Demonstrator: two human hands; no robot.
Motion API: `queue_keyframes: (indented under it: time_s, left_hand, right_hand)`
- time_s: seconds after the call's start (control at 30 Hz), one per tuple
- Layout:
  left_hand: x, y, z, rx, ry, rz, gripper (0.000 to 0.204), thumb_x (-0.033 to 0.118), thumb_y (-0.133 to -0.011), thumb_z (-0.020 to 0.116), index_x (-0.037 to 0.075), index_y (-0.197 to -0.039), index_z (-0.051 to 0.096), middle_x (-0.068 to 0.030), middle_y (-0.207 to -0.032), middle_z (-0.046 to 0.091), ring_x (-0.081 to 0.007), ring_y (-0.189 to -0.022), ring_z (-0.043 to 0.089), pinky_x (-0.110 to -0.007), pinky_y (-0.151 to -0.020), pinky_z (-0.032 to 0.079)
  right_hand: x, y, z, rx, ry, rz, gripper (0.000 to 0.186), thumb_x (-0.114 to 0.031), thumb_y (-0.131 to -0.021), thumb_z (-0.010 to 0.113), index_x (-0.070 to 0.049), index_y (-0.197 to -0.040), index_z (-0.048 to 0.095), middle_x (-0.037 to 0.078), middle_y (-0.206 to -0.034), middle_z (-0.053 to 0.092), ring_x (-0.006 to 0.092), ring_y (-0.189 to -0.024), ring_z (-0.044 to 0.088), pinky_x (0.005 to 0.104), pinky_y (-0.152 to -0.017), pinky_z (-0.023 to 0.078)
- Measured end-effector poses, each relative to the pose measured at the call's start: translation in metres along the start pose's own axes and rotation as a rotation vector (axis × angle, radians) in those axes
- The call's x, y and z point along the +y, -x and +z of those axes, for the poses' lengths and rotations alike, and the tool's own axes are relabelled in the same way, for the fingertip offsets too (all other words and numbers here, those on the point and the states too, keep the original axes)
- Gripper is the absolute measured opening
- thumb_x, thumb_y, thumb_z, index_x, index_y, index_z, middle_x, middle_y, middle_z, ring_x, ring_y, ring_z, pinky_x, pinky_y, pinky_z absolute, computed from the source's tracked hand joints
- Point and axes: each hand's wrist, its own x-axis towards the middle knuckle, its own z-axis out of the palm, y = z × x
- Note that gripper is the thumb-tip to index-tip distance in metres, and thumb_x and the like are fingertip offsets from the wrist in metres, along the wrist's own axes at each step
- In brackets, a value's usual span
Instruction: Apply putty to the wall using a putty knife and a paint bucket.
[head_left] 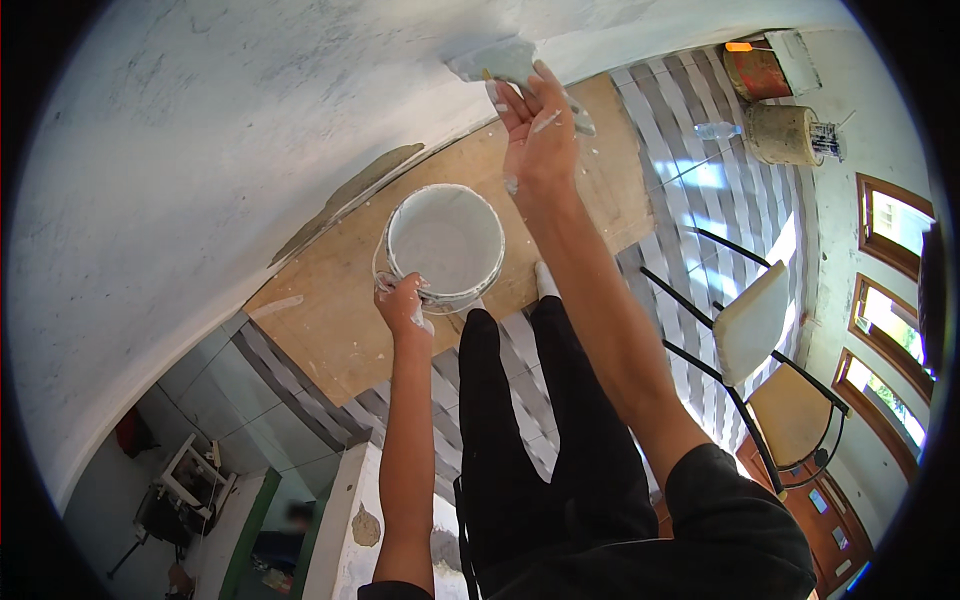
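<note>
My right hand (540, 140), smeared with white paste, is raised to the wall and closed on a flat, pale grey putty spreader (505, 62). The spreader's broad blade lies against or very near the white wall (250, 120); its grip is mostly hidden by my fingers. Lower down, my left hand (403, 303) grips the near-left rim of a white bucket (500, 245), beside its wire handle. Whitish paste coats the inside of the bucket. Paste also marks my left fingers and wrist.
A wooden board (350, 350) with paste spots lies beneath the bucket, along the wall. My feet are at its near edge. To the right stand a chair (750, 325), a plastic bottle (717, 131), a stained round container (782, 134) and a red tin (755, 75).
</note>
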Motion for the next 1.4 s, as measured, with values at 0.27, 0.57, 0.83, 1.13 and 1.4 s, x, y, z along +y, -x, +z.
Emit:
queue_keyframes:
  time_s: [0.27,0.57,0.83,1.13,1.4]
  left_hand:
    - [-0.002,0.003,0.002,-0.009,0.046,0.018,0.027,-0.005,-0.056,0.059,0.004,-0.081,0.052,-0.0042,-0.078,0.055,-0.0173,-0.064,0.052,-0.031,-0.055,0.044]
    - [0.001,0.012,-0.001,-0.03,0.052,0.003,0.027,-0.004,-0.058,0.059,0.003,-0.083,0.052,-0.0044,-0.08,0.055,-0.0173,-0.069,0.053,-0.031,-0.061,0.043]
    - [-0.004,0.014,-0.01,-0.053,-0.017,-0.04,0.029,-0.004,-0.058,0.059,0.003,-0.085,0.052,-0.004,-0.08,0.055,-0.0174,-0.069,0.053,-0.031,-0.061,0.043]
    - [-0.012,0.027,-0.029,-0.02,0.064,0.132,0.026,-0.003,-0.058,0.06,0.007,-0.076,0.044,-0.0046,-0.071,0.051,-0.0163,-0.058,0.05,-0.032,-0.051,0.041]
    - [-0.002,0.048,-0.036,-0.008,0.157,0.128,0.026,-0.004,-0.056,0.06,0.003,-0.079,0.05,-0.0064,-0.077,0.056,-0.0193,-0.066,0.053,-0.033,-0.059,0.044]
  right_hand:
    - [-0.078,0.056,0.059,-0.221,-0.024,-0.139,0.055,-0.023,-0.087,0.057,0.002,-0.133,0.04,0.017,-0.11,0.061,0.0285,-0.105,0.061,0.0326,-0.093,0.049]
    - [-0.113,0.077,0.05,-0.229,0.074,-0.142,0.046,-0.017,-0.093,0.046,0.006,-0.132,0.039,0.02,-0.118,0.057,0.0261,-0.107,0.061,0.0353,-0.091,0.049]
    - [-0.047,0.003,0.03,-0.108,0.024,-0.078,0.043,-0.015,-0.093,0.048,0.006,-0.13,0.043,0.02,-0.111,0.058,0.0257,-0.095,0.063,0.0345,-0.088,0.051]
    - [-0.137,0.056,0.124,-0.115,0.153,-0.122,0.035,-0.009,-0.089,0.054,0.008,-0.119,0.048,0.021,-0.099,0.058,0.0257,-0.086,0.062,0.0324,-0.086,0.052]
    - [-0.195,0.098,0.17,-0.258,0.184,-0.254,0.029,-0.006,-0.091,0.048,0.013,-0.113,0.048,0.027,-0.102,0.056,0.0317,-0.093,0.062,0.0348,-0.091,0.052]
